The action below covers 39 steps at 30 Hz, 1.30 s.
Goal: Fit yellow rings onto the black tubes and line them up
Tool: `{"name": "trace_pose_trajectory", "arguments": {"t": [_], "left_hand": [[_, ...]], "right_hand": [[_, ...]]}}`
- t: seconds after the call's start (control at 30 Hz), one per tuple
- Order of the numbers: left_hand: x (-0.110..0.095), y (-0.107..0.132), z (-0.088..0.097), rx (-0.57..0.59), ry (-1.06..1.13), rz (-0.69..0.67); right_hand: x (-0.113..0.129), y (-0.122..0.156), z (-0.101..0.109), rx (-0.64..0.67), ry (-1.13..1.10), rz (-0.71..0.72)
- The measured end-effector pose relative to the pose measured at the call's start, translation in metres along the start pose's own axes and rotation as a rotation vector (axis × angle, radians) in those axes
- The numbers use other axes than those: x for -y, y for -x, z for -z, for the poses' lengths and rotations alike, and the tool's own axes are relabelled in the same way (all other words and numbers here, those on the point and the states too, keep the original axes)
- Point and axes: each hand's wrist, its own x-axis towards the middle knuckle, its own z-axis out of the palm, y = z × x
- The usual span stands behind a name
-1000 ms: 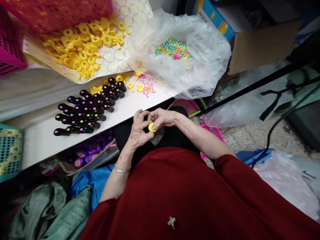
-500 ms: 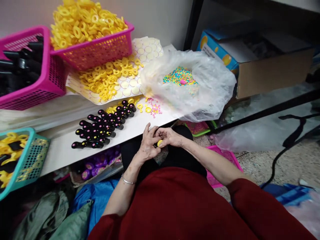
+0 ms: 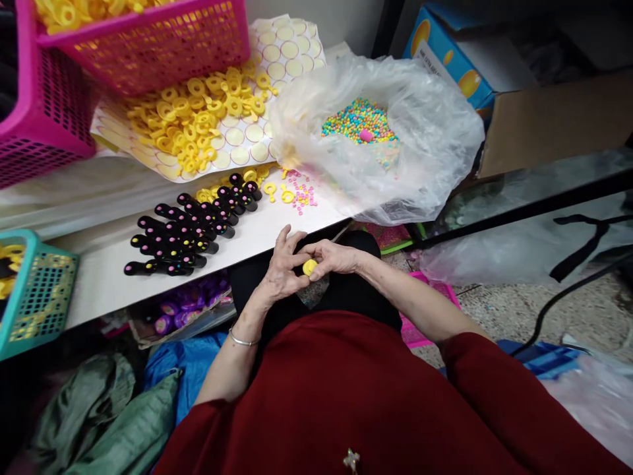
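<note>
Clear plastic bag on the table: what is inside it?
The clear plastic bag holds a heap of small pastel beads in pink, yellow, blue and green, with one larger pink piece on top. The crumpled film hides how deep the heap goes.

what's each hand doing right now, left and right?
Left hand: fingers closed on the small yellow round piece, pinching it from the left.
Right hand: closed on the same yellow piece, thumb and fingertips gripping it from the right.

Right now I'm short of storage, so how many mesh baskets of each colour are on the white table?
pink baskets: 2
teal basket: 1
Total: 3
</note>
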Motion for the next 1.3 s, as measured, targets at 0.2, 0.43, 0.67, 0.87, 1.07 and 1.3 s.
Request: {"name": "trace_pose_trajectory", "arguments": {"t": [0.2,0.43,0.67,0.87,1.07,1.3], "left_hand": [[-0.005,0.0,-0.003,-0.025,-0.019,-0.044],[-0.01,-0.004,0.005,-0.029,-0.06,-0.081],[-0.004,0.001,0.003,0.001,-0.108,-0.058],[0.001,0.0,-0.003,-0.039,-0.05,-0.065],[0.012,0.0,0.003,0.024,-0.044,-0.05],[0.051,-0.022,0.058,-0.43,-0.338,0.224]], "right_hand": [[0.0,0.002,-0.006,-0.076,-0.074,-0.015],[0.001,-0.003,-0.003,-0.094,-0.01,0.023],[-0.01,-0.01,-0.005,-0.065,-0.035,0.019],[-0.007,-0.008,-0.007,-0.119,0.025,0.053],[-0.009,-0.01,0.005,-0.211,0.44,0.061],[-0.004,-0.013,0.014,-0.305,1.371,-0.19]]}}
